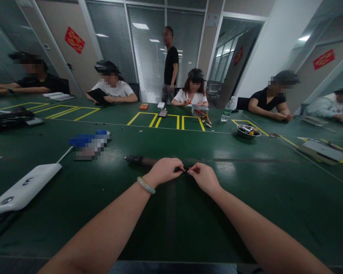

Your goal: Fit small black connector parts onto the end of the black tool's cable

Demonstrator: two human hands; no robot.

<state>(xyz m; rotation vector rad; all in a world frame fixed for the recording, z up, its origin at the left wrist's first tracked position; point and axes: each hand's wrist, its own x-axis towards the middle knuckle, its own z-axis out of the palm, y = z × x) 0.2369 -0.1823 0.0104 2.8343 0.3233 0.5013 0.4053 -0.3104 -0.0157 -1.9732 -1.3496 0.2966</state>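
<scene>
A small black piece with a shiny metal bit is between my two hands above the green table; its exact kind is too small to make out. Closed in a pinch, my left hand grips its dark left part, and a pale bangle circles that wrist. From the other side my right hand pinches at the metal end with thumb and fingertips. Just behind my left hand lies a dark cylindrical electric screwdriver, its tip pointing left and its rear hidden by the hand.
On the left are a white power bank with a cable and a partly blurred phone-like item. Across the table sit several people, a water bottle, a metal bowl of parts and a wired box.
</scene>
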